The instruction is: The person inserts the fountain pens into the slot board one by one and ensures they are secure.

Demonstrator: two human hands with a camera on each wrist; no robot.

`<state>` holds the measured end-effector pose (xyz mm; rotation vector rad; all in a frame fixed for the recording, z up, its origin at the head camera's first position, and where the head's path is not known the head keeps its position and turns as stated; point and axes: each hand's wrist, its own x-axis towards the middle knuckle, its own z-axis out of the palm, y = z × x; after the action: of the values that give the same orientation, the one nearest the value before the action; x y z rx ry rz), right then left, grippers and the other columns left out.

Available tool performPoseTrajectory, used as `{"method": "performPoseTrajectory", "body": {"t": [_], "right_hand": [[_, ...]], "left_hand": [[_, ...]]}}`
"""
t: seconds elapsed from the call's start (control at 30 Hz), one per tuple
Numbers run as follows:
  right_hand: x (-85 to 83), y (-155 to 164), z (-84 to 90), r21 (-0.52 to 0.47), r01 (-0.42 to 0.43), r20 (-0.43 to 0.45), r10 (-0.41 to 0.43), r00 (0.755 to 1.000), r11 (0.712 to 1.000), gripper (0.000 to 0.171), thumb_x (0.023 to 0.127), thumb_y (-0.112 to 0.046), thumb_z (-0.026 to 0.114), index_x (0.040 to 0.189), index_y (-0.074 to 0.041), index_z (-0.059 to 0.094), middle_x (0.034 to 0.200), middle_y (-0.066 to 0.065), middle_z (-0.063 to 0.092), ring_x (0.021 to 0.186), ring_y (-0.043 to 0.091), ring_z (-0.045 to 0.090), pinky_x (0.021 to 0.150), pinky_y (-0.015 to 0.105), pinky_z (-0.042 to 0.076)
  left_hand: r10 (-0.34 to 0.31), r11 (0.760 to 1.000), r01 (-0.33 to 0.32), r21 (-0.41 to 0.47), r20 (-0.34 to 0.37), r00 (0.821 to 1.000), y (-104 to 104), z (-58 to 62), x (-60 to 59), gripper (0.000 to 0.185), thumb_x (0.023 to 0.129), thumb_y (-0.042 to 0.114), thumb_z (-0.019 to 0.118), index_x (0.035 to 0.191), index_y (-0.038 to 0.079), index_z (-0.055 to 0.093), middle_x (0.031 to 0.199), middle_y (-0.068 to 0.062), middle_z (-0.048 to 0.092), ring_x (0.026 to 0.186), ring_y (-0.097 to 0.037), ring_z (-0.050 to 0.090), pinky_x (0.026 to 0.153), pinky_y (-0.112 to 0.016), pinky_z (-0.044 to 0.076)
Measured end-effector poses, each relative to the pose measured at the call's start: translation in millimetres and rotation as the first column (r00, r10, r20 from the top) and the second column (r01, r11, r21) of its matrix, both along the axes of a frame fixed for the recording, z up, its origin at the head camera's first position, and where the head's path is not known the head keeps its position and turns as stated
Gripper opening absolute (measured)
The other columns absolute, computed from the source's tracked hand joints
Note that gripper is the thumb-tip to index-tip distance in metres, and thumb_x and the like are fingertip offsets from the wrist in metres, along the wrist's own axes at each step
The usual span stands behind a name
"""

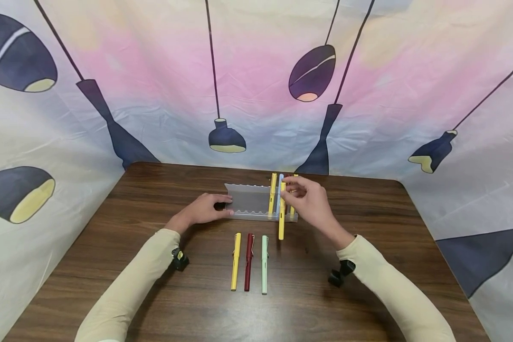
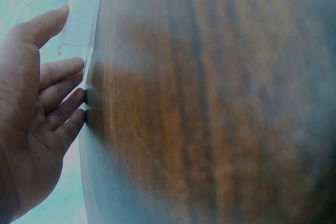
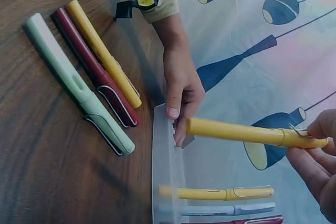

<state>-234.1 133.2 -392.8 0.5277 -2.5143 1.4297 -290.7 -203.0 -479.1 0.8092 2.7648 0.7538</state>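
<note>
Above the front edge of a clear plastic pen rack (image 1: 250, 197), my right hand (image 1: 311, 199) pinches a yellow pen (image 1: 281, 213) near its clip end. In the right wrist view this pen (image 3: 231, 131) hangs apart from the rack. My left hand (image 1: 203, 208) rests against the rack's left end, thumb near the front edge, fingers loosely extended in the left wrist view. At the rack's right part stand a yellow pen (image 3: 226, 193), a light blue pen (image 3: 228, 210) and a dark red pen (image 3: 236, 220); another yellow pen is partly hidden by my right hand.
On the wooden table (image 1: 188, 299), in front of the rack, lie a yellow pen (image 1: 236, 261), a dark red pen (image 1: 249, 261) and a light green pen (image 1: 264, 264) side by side. A cloth printed with lamps (image 1: 162, 85) hangs behind the table.
</note>
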Motion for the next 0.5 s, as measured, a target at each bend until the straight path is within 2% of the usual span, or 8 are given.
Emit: {"method": "performPoseTrajectory", "body": {"t": [0.5], "right_hand": [[-27.2, -21.3, -2.5, -0.031, -0.050, -0.052, 0.048, 0.998, 0.998, 0.032, 0.094, -0.020, 0.077, 0.125, -0.013, 0.072, 0.105, 0.007, 0.076, 0.090, 0.019, 0.073, 0.071, 0.036, 0.059]], "left_hand": [[0.006, 1.000, -0.006, -0.020, -0.017, 1.000, 1.2, -1.1, -1.6, 0.060, 0.097, 0.052, 0.066, 0.139, 0.010, 0.064, 0.149, -0.009, 0.056, 0.140, -0.030, 0.050, 0.112, -0.052, 0.042]]}}
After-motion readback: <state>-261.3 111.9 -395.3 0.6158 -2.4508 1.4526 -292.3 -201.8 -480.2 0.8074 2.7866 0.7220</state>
